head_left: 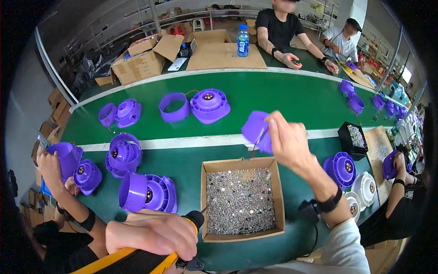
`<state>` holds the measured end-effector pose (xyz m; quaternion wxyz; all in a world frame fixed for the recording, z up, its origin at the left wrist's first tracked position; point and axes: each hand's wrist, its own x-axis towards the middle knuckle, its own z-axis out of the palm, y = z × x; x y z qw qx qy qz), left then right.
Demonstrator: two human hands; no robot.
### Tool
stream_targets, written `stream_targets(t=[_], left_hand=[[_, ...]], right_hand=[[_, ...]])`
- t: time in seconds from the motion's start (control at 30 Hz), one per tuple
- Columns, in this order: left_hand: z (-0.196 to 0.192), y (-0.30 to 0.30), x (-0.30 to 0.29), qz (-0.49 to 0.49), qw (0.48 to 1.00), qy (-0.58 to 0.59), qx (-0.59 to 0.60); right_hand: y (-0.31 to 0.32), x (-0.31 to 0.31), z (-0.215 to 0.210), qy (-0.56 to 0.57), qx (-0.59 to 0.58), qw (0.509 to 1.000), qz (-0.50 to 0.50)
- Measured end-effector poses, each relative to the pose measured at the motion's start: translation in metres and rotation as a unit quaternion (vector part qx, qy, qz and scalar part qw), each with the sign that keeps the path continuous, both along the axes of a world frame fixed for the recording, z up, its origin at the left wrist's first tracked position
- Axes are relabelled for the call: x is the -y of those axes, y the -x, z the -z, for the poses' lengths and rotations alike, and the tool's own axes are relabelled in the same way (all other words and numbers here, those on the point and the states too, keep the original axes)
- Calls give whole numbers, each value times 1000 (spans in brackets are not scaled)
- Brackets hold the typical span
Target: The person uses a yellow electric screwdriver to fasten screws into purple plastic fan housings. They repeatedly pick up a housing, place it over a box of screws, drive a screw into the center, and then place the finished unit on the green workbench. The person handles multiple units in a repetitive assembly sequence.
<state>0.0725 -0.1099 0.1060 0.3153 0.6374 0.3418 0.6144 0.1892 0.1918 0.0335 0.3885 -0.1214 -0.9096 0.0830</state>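
Note:
My left hand (153, 233) is wrapped round a yellow and black power screwdriver (195, 220) at the lower left. Its thin bit points to the left wall of a shallow cardboard box (279, 219) holding a heap of small silvery screws (239, 203). Beyond the box's far right corner, my right hand (289, 141) pinches a purple plastic part (257, 130), held up off the table. A thin dark wire hangs by that part. Left of the box sit a purple ring (132, 192) and a round purple housing (162, 194), touching each other.
Several purple housings (209, 105) and rings (174, 108) stand on the green table. At the right are white housings (365, 188) and a black bin (349, 141) of screws. Co-workers' hands (49, 169) work at both sides. A blue bottle (242, 42) stands opposite.

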Motion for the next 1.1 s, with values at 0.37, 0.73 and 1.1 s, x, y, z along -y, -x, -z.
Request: stream_targets(t=[0.37,0.73,1.1], left_hand=[[14,-6,-7,-94,990,-94,54],[8,-35,-23,-265,953,-131,66],[-2,-18,-9,-178,978,-105,-11]], right_hand=[[88,-25,58,-14,153,973,-172],[206,-86,97,16,271,946,-179],[175,-114,96,-22,204,978,42]])
